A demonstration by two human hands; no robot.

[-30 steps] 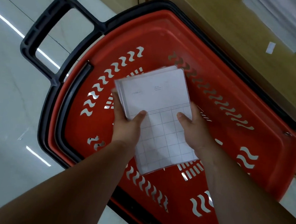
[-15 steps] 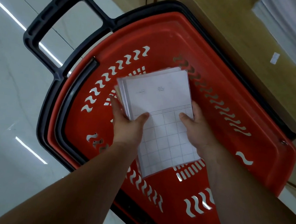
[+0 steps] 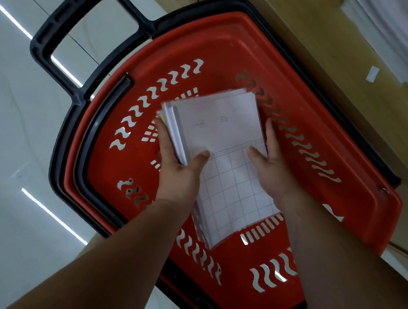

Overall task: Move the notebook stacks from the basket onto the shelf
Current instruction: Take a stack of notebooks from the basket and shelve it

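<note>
A stack of white notebooks (image 3: 223, 157), its top cover printed with a grid, hangs over the inside of a red plastic basket (image 3: 224, 53). My left hand (image 3: 180, 172) grips the stack's left edge, thumb on top. My right hand (image 3: 271, 168) clasps the right edge, fingers along the side. The stack's left side is tilted up, showing several page edges. The wooden shelf (image 3: 329, 41) runs along the upper right, behind the basket.
The basket has a black rim and a black pull handle (image 3: 58, 31) sticking out at upper left over a glossy white floor (image 3: 3, 154). White notebook stacks (image 3: 395, 31) lie on the shelf at the top right, beside a small white label (image 3: 373, 73).
Both hands have raised the notebook stack a little and tipped its left side up, so more page edges show. My right fingers have slid farther up the right edge.
</note>
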